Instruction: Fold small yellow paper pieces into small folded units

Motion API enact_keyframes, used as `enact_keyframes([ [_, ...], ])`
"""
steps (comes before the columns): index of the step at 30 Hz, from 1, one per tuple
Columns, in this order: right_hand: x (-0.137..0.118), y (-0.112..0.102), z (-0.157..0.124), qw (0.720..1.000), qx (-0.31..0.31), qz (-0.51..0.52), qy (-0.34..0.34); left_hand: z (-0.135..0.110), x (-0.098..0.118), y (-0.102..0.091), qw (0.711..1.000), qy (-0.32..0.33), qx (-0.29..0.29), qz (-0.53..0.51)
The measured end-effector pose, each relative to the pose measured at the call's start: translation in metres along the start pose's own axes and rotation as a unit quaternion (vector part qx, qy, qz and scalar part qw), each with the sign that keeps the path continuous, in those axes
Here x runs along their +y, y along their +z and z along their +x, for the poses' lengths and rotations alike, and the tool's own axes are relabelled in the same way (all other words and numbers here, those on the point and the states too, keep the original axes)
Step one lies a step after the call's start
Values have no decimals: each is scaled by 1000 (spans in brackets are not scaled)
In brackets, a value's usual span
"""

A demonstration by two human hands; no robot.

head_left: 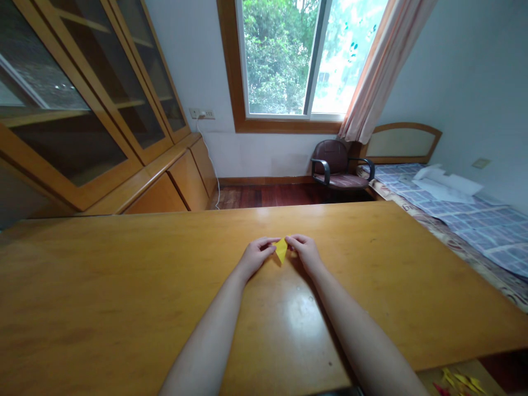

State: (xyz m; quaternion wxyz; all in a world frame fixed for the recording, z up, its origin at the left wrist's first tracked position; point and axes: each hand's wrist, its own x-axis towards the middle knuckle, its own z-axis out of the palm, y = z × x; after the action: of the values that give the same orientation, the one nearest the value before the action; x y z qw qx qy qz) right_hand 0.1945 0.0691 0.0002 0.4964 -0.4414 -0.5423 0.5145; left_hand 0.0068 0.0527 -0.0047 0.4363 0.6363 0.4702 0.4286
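Between my two hands is a small piece of folded yellow paper [281, 251], pointed at its lower end. My left hand [258, 254] pinches its left side between thumb and fingers. On the other side, my right hand [304, 250] grips the upper right edge in the same way. Both hands are just over the wooden table [124, 286], near its middle. The fingers cover part of the paper, so its full shape is hidden.
Folded yellow and red paper pieces [462, 380] lie on a lower surface at the bottom right. Beyond the table stands a brown armchair [336, 165]. A bed [466, 214] is to the right, and a glass-fronted cabinet [136, 104] to the left.
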Motion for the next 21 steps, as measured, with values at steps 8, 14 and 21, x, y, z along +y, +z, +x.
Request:
enact_keyframes([
  [8,0,0,-1,1000,9,-9,-1,0,4,0,1000,-4,-4,3],
  [14,5,-1,1,1000,18,2,0,0,3,0,1000,-5,-1,7],
  [21,9,-2,3,999,37,15,7,0,2,-1,1000,3,-1,15],
])
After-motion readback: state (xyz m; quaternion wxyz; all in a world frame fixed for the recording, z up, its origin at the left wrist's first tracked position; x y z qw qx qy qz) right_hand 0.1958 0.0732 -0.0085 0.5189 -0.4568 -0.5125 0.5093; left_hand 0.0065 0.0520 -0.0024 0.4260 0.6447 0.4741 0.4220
